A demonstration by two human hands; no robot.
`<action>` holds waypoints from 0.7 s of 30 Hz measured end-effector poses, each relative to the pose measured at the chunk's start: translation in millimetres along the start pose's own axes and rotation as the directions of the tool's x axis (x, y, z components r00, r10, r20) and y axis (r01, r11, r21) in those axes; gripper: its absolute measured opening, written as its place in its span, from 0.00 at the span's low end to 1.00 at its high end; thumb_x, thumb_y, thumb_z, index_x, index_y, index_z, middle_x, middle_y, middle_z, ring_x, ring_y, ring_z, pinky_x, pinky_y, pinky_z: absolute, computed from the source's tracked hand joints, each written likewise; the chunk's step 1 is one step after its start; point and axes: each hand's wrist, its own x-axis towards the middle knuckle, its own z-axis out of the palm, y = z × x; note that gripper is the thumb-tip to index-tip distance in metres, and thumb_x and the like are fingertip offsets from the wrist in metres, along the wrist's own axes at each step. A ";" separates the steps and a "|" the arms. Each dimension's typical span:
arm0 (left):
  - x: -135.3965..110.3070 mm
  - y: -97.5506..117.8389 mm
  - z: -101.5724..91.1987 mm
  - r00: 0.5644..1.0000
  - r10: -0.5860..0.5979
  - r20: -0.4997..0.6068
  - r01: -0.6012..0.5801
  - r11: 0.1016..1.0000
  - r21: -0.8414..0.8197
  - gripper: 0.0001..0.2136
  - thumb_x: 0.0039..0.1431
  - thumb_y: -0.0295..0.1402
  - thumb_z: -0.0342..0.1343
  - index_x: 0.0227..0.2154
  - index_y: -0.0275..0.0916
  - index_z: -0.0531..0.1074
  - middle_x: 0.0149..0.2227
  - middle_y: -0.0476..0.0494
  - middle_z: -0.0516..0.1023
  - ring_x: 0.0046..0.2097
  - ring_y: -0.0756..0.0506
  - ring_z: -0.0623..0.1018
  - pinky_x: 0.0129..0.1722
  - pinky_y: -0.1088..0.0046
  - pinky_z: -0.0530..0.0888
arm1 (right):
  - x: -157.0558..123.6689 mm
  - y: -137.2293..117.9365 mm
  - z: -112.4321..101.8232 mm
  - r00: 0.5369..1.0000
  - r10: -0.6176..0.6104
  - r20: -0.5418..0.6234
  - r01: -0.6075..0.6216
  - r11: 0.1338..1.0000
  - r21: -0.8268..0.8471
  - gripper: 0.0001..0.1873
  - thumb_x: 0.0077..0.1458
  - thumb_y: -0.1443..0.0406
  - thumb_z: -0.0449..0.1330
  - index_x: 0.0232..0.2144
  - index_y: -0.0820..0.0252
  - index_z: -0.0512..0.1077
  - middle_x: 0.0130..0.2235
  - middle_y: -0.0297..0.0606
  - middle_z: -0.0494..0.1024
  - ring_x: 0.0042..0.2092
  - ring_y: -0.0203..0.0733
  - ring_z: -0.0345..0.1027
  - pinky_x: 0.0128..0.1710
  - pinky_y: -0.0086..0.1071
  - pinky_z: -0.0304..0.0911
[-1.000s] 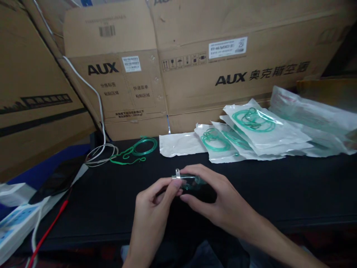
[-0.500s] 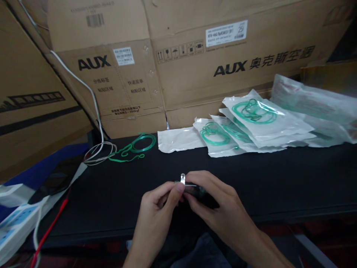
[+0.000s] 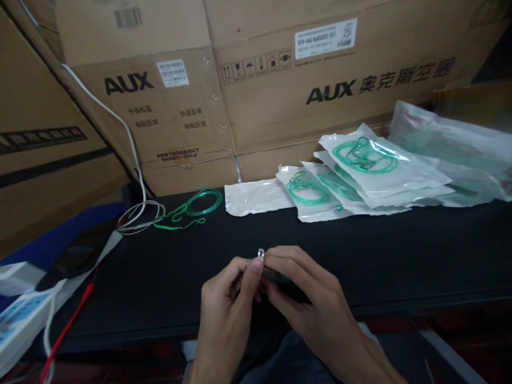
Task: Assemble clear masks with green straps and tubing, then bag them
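Observation:
My left hand (image 3: 228, 304) and my right hand (image 3: 314, 298) meet above the front of the black table (image 3: 160, 288). Between them is a small dark, elongated object (image 3: 275, 275) with a short slotted silver metal tab (image 3: 261, 254) standing up at its left end; its exact kind does not show. My left thumb presses at the base of the tab, with the left fingers curled behind. The right fingers and thumb close around the object's other end, which they partly hide.
Coiled green tubing (image 3: 204, 202) lies at the back left, near cables. White packets (image 3: 260, 197) and several clear-fronted packs of green tubing (image 3: 364, 154) are stacked at the back right. Cardboard boxes (image 3: 264, 122) stand behind. A power strip (image 3: 28, 314) and red cable (image 3: 70, 325) lie left.
The metal tab shows shorter above my left thumb, and the dark object looks tilted differently. Both hands keep their hold. The view has shifted slightly.

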 end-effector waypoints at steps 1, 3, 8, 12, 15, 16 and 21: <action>-0.2 0.0 0.2 1.000 0.006 -0.005 -0.006 1.000 -0.002 0.19 0.66 0.42 0.55 0.21 0.38 0.71 0.20 0.53 0.68 0.23 0.53 0.68 0.22 0.82 0.66 | -0.2 -0.2 0.6 1.000 -0.006 -0.005 0.006 1.000 -0.008 0.16 0.59 0.77 0.61 0.46 0.56 0.72 0.45 0.40 0.81 0.46 0.43 0.75 0.45 0.35 0.72; -0.5 0.2 -0.2 1.000 0.023 -0.004 -0.023 1.000 0.000 0.19 0.66 0.42 0.55 0.21 0.38 0.70 0.20 0.53 0.68 0.23 0.53 0.68 0.22 0.82 0.66 | -0.3 -0.8 1.2 1.000 -0.011 -0.019 0.011 1.000 -0.012 0.16 0.59 0.77 0.61 0.46 0.56 0.73 0.45 0.40 0.81 0.46 0.42 0.75 0.46 0.35 0.72; -0.5 1.0 -3.7 0.993 0.106 -0.049 -0.104 0.994 0.044 0.18 0.68 0.42 0.54 0.24 0.38 0.72 0.23 0.52 0.70 0.25 0.53 0.69 0.25 0.82 0.66 | 2.1 -4.5 -5.2 0.996 0.094 -0.002 -0.092 0.981 0.172 0.18 0.58 0.71 0.65 0.50 0.54 0.74 0.50 0.39 0.80 0.52 0.40 0.75 0.54 0.31 0.69; 0.0 0.9 -7.5 0.985 0.159 -0.067 -0.157 0.987 0.041 0.20 0.69 0.44 0.52 0.24 0.38 0.71 0.23 0.51 0.70 0.26 0.52 0.68 0.26 0.81 0.66 | 8.1 -8.4 -16.5 0.895 0.416 0.161 -0.444 0.789 0.424 0.19 0.64 0.58 0.62 0.56 0.53 0.73 0.51 0.39 0.81 0.53 0.42 0.76 0.53 0.33 0.70; -0.2 0.9 -8.9 0.989 0.141 -0.052 -0.142 0.990 -0.003 0.21 0.69 0.45 0.53 0.24 0.38 0.71 0.23 0.51 0.70 0.26 0.51 0.68 0.26 0.80 0.66 | 14.1 -9.8 -21.9 0.777 0.530 0.340 -0.628 0.610 0.484 0.19 0.64 0.52 0.61 0.50 0.57 0.77 0.45 0.40 0.82 0.48 0.43 0.77 0.47 0.33 0.71; -0.2 0.9 -9.0 0.990 0.136 -0.048 -0.137 0.990 -0.020 0.20 0.69 0.45 0.53 0.24 0.38 0.72 0.23 0.51 0.70 0.26 0.51 0.68 0.27 0.80 0.66 | 15.7 -9.7 -22.7 0.751 0.537 0.384 -0.658 0.564 0.498 0.18 0.63 0.52 0.62 0.47 0.57 0.79 0.43 0.40 0.83 0.46 0.42 0.76 0.45 0.31 0.71; 1.7 0.4 -7.6 0.990 0.128 -0.066 -0.131 0.991 -0.041 0.16 0.65 0.42 0.58 0.26 0.38 0.74 0.25 0.50 0.71 0.26 0.51 0.68 0.26 0.79 0.66 | 16.6 -6.3 -21.3 0.718 0.545 0.433 -0.659 0.332 0.675 0.15 0.56 0.59 0.70 0.45 0.55 0.76 0.40 0.33 0.81 0.41 0.35 0.74 0.40 0.25 0.66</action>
